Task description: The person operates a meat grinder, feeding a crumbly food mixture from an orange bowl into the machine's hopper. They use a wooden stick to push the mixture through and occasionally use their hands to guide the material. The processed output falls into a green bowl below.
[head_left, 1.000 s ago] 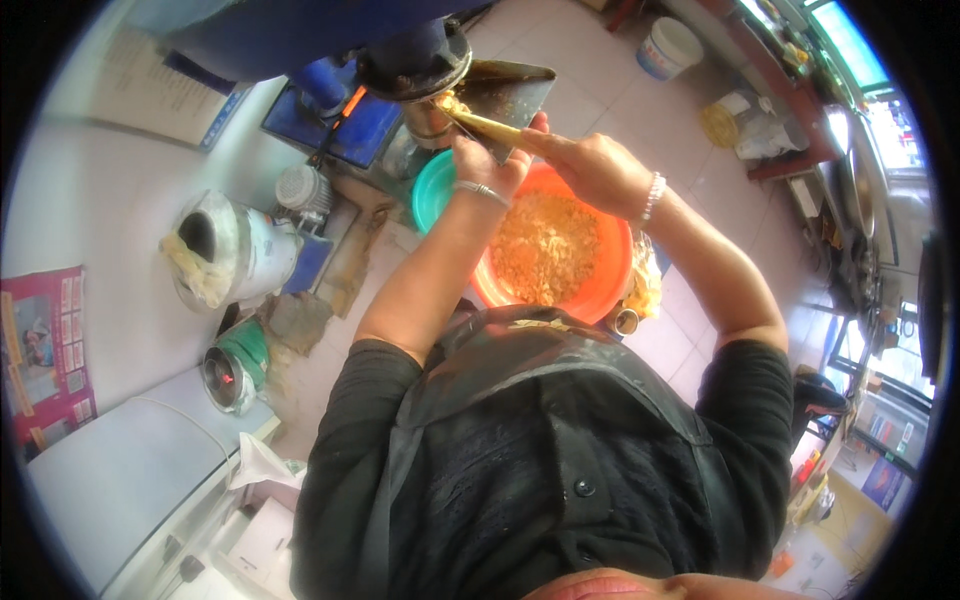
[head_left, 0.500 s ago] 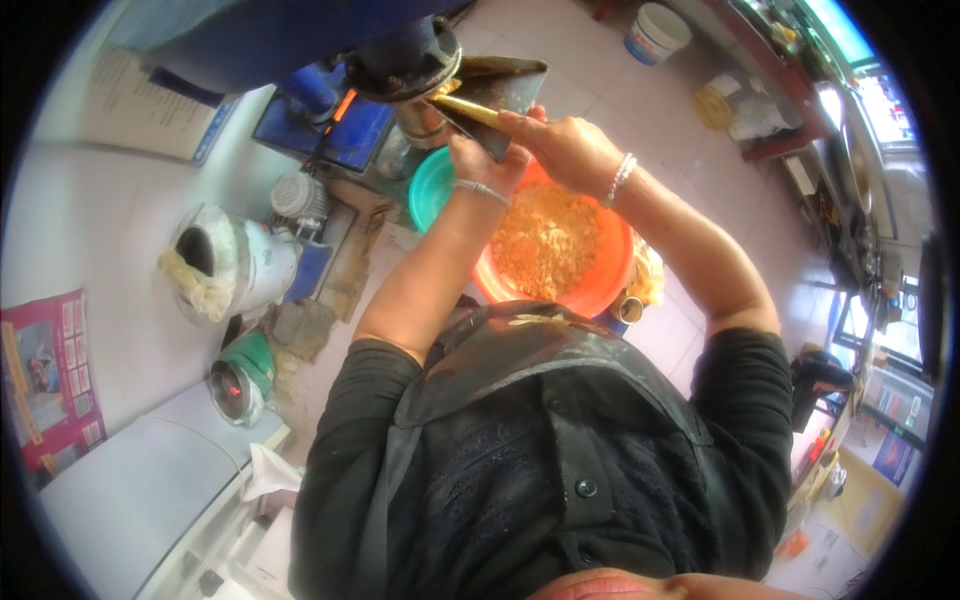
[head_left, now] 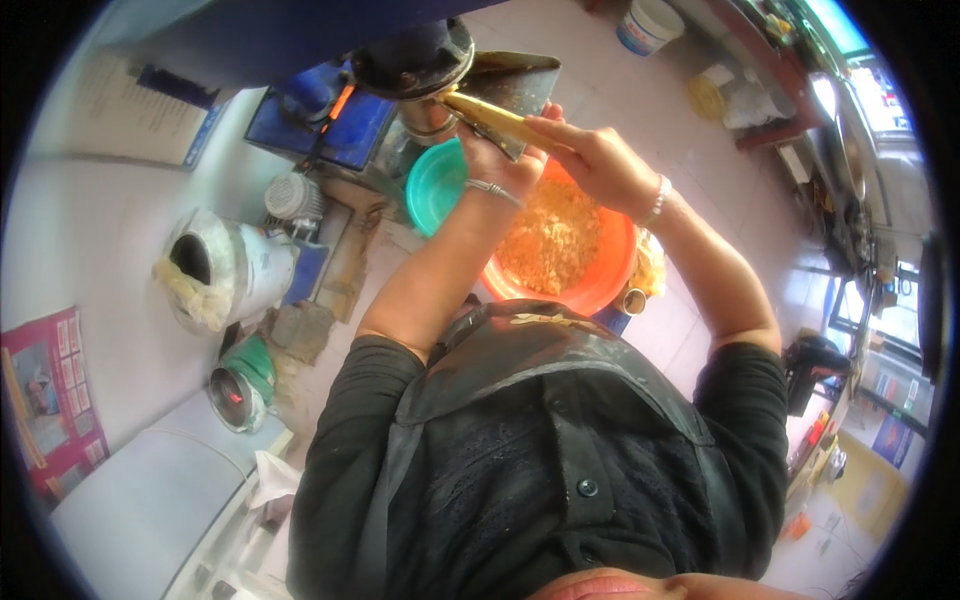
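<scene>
My left hand (head_left: 505, 165) grips a dark metal plate with raised edges, shaped like a scoop (head_left: 525, 80), from beneath. Its mouth sits against the round flanged outlet (head_left: 425, 65) of a blue machine; whether the two are joined I cannot tell. In my right hand (head_left: 615, 175) is a flat wooden stick (head_left: 495, 118), its far tip at the outlet's lower rim. Below both hands stands an orange basin (head_left: 610, 270) holding crumbly yellow-brown chunks (head_left: 550, 240). Partly behind my left wrist is a green basin (head_left: 432, 190).
At left are a white bucket-like drum (head_left: 250, 265) with a cloth at its mouth, a grey motor (head_left: 294, 197) and a blue metal base (head_left: 340, 130). A white pail (head_left: 650, 25) stands on the tiled floor farther off. Shelves and counters line the right side.
The wooden stick has turned to show more of its flat face, and my right hand has shifted slightly right and lower. My left hand stays at the metal scoop. The whole view has shifted slightly.
</scene>
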{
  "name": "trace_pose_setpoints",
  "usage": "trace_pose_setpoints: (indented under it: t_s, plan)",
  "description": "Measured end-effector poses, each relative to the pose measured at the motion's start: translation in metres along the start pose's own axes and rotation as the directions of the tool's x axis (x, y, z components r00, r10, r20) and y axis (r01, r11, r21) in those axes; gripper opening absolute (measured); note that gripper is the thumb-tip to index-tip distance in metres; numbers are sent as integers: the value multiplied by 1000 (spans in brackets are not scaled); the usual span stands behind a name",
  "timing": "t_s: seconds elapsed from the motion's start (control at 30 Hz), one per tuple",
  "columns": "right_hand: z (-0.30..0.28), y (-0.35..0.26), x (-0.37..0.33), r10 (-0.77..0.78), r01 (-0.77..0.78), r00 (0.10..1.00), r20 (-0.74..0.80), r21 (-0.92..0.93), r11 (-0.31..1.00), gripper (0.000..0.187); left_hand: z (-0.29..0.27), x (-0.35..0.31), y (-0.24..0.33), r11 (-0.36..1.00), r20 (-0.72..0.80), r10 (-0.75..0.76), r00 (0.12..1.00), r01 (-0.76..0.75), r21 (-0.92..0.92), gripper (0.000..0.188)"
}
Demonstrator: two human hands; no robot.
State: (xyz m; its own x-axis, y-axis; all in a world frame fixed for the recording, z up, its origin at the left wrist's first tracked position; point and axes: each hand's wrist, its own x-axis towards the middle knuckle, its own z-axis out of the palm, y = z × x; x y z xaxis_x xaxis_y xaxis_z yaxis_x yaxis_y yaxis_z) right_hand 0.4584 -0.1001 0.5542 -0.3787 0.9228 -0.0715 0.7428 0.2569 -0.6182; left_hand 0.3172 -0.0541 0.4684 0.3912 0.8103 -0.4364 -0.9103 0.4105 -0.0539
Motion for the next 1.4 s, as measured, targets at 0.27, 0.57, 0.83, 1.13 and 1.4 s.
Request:
trace_pose_setpoints:
  t_s: [0.27,0.57,0.83,1.13,1.4]
  plan:
    - [19,21,12,-107,114,969,-221,21,993,42,-5,2,2,998,216,-45,975,51,-24,78]
    - [7,18,30,-135,120,990,-29,-312,942,43,-28,19,8,991,323,-84,943,111,-68,70]
    - [-32,88,-70,-11,23,988,-155,72,997,29,-124,25,-5,911,-161,104,981,-29,411,81]
    - [124,313,-208,459,-459,886,-62,7,888,23,-365,133,-21,-765,-37,250,968,221,605,40]
    - [256,370,-267,683,-599,730,-24,460,656,28,-381,180,-45,-885,-292,229,928,324,334,54]
